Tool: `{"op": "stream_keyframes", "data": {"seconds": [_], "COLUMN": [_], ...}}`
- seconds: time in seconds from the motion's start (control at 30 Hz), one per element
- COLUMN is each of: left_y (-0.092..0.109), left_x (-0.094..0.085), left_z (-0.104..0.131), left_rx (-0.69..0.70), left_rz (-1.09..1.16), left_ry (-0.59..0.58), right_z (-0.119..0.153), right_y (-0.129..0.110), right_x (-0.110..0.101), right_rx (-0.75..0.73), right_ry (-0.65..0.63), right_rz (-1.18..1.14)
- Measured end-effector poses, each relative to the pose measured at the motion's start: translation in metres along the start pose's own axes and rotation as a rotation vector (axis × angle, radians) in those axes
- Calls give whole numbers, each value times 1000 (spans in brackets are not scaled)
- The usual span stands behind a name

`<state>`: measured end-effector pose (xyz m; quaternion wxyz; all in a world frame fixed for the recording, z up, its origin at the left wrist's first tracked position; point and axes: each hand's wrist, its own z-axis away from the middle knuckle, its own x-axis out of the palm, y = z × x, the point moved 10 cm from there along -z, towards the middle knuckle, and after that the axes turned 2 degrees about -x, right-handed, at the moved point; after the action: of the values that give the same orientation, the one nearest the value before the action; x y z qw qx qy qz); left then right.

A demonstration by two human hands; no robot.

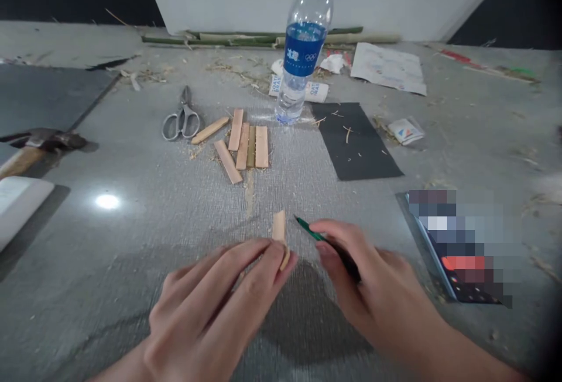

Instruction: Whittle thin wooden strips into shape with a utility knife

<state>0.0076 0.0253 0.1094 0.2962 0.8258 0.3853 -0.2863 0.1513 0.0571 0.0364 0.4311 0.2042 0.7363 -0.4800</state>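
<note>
My left hand point(228, 300) is closed, pinching a short bamboo strip point(279, 227) whose upper end sticks out past the fingertips. A thin curved sliver point(285, 258) shows beside the thumb; whether it is part of the strip I cannot tell. A green pencil point(309, 229) is gripped in my right hand point(369, 276), its dark point aimed up and left towards the strip but apart from it. Beyond the hands lies a group of several flat bamboo strips point(262, 147), with a pointed bamboo piece point(211, 130) to their left.
Grey scissors point(182, 119) and a hammer point(30, 145) lie to the left, near a white object point(21, 206). A water bottle point(302, 48) stands at the back. Black sandpaper-like sheet point(357, 142) and a phone point(456, 253) lie right. Bamboo stalks point(237, 41) line the wall.
</note>
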Motion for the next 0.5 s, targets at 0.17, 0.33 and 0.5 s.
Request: {"op": "stream_keyframes", "data": {"seconds": [0.17, 0.33, 0.5], "left_y": [5, 12, 8], "left_x": [10, 27, 32], "left_z": [-4, -7, 5], "left_rx": [9, 24, 6], "left_rz": [25, 92, 91], "left_ry": [-46, -142, -201], "right_z": [10, 21, 28], "right_y": [-12, -16, -21], "right_x": [9, 15, 22], "right_rx": [-137, -206, -246], "right_ry": [11, -34, -77], "right_rz": [86, 143, 216]}}
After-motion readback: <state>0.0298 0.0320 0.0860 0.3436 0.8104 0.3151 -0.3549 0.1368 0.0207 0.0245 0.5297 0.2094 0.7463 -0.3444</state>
